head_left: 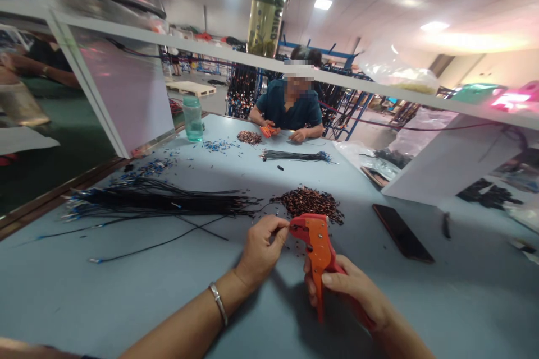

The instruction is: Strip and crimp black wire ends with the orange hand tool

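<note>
My right hand (pixel 341 286) is wrapped round the handles of an orange and red wire stripper (pixel 320 247), held upright with its jaws pointing left. At those jaws, my left hand (pixel 265 241) pinches the end of a thin black wire, mostly hidden by the fingers. Just behind the tool lies a heap of small copper-and-black offcuts (pixel 309 202). To the left stretches a bundle of black wires (pixel 160 200) with blue and silver ends. One loose black wire (pixel 147 248) lies in front of the bundle.
A phone (pixel 402 233) lies to the right. Blue scraps (pixel 154 167) and a green bottle (pixel 192 119) are at the back left. Across the table (pixel 126 303), a co-worker (pixel 290 104) holds an orange tool (pixel 268 130) near a second wire bundle (pixel 297 156). A white shelf beam crosses above.
</note>
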`<state>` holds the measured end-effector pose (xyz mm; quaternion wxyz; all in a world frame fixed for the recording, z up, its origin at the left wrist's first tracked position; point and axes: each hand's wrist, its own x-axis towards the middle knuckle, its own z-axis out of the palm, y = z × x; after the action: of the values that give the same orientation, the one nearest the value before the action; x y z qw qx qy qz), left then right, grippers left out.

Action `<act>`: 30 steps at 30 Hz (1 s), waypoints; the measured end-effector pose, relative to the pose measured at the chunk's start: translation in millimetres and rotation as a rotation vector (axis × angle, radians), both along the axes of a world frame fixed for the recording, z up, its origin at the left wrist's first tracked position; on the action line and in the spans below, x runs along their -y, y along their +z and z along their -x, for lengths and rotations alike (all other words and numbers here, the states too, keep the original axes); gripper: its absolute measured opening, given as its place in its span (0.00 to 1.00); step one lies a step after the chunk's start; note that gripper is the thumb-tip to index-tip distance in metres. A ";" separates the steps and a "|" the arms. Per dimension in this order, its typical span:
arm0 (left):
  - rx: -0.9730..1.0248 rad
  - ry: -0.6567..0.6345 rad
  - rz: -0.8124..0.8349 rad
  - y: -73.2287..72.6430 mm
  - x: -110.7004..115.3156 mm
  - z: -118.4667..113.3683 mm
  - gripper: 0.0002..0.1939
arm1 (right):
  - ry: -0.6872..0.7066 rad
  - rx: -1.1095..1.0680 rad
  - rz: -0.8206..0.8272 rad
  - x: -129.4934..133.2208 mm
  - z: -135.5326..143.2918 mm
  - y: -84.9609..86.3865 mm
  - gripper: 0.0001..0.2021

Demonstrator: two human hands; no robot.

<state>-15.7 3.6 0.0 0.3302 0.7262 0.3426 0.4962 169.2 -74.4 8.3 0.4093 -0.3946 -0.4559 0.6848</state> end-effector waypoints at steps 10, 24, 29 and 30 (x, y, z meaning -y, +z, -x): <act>-0.009 0.048 -0.108 2.0 0.6 0.1 0.09 | -0.028 0.058 -0.052 -0.5 3.4 -1.5 0.17; 0.059 0.014 0.092 3.8 4.5 -1.9 0.09 | 0.005 0.063 -0.071 0.0 3.8 -2.0 0.18; 0.055 0.025 0.057 5.1 6.7 -1.4 0.09 | 0.016 0.021 -0.047 -0.6 4.3 0.8 0.18; 0.051 0.028 0.044 5.2 6.9 -1.2 0.09 | 0.018 0.015 -0.045 -0.8 4.5 1.3 0.18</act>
<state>-14.5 -3.3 5.1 0.3478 0.7009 0.3552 0.5114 164.8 -73.5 9.6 0.4084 -0.3862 -0.4780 0.6749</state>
